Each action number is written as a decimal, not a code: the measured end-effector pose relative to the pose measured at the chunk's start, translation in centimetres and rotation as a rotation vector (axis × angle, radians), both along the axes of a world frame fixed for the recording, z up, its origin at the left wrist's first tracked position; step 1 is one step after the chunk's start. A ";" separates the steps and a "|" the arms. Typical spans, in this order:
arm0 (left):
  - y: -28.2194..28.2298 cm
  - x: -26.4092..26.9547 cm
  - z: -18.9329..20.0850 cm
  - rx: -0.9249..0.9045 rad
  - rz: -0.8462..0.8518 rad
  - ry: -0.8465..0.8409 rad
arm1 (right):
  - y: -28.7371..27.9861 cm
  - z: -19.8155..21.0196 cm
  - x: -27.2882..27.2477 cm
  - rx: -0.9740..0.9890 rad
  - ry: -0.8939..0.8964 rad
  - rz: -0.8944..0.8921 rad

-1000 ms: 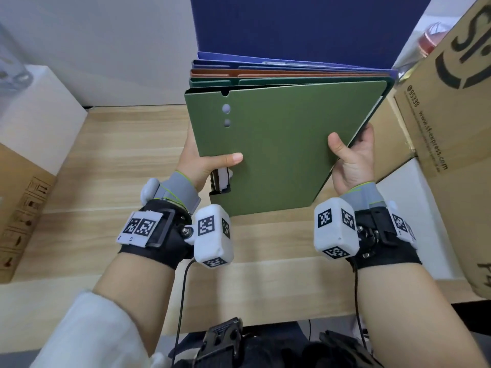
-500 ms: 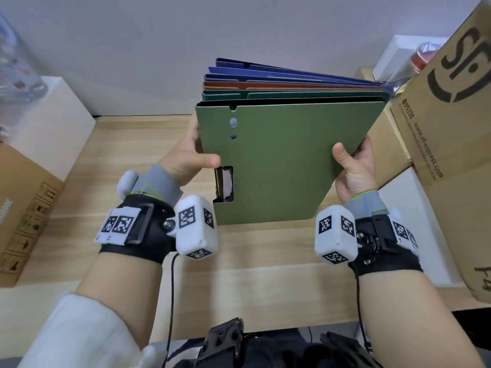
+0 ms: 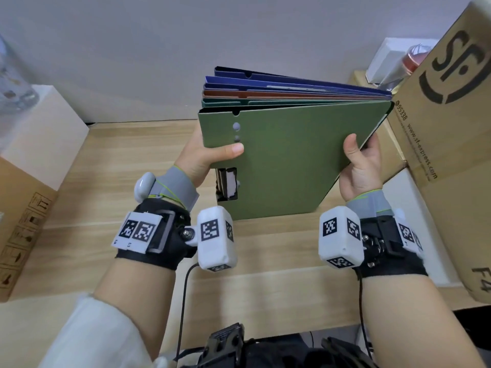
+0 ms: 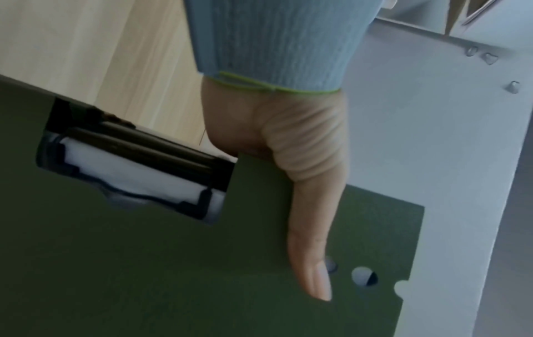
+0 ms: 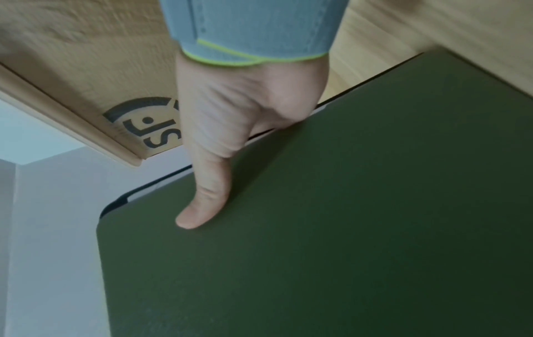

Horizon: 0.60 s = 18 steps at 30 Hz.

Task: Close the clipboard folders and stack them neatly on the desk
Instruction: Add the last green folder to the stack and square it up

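I hold a stack of closed clipboard folders (image 3: pixel 287 155) tilted up above the wooden desk (image 3: pixel 132 160), green one on top, then teal, orange and blue ones behind. My left hand (image 3: pixel 212 155) grips the stack's left edge, thumb on the green cover (image 4: pixel 308 262) near its two holes, above the clip cutout (image 3: pixel 227 184). My right hand (image 3: pixel 358 160) grips the right edge, thumb pressed on the cover (image 5: pixel 202 205). The fingers of both hands are hidden behind the stack.
A large printed cardboard box (image 3: pixel 451 128) stands close on the right, with a white box (image 3: pixel 425 208) below it. On the left stand a white box (image 3: pixel 45 134) and a brown carton (image 3: pixel 18 221). A grey wall (image 3: pixel 186 49) is behind.
The raised dark blue cover at the back has come down onto the stack. My left thumb slid up the green cover towards the holes. The stack stays in both hands.
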<state>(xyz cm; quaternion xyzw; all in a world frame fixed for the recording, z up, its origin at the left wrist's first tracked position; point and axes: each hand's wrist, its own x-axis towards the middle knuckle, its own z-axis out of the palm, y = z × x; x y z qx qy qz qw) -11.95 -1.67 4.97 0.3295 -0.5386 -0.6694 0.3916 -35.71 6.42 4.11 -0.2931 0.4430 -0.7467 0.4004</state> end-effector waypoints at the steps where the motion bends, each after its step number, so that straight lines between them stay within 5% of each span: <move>1: 0.0 0.3 0.5 -0.015 -0.004 -0.008 | 0.0 0.4 0.0 -0.011 0.010 0.003; 6: -0.5 -0.1 3.0 -0.182 0.070 0.020 | -0.4 2.6 -0.2 -0.051 0.115 -0.039; 18: 0.2 -1.3 4.0 -0.227 0.125 0.102 | -1.4 3.5 -1.0 -0.141 0.156 -0.100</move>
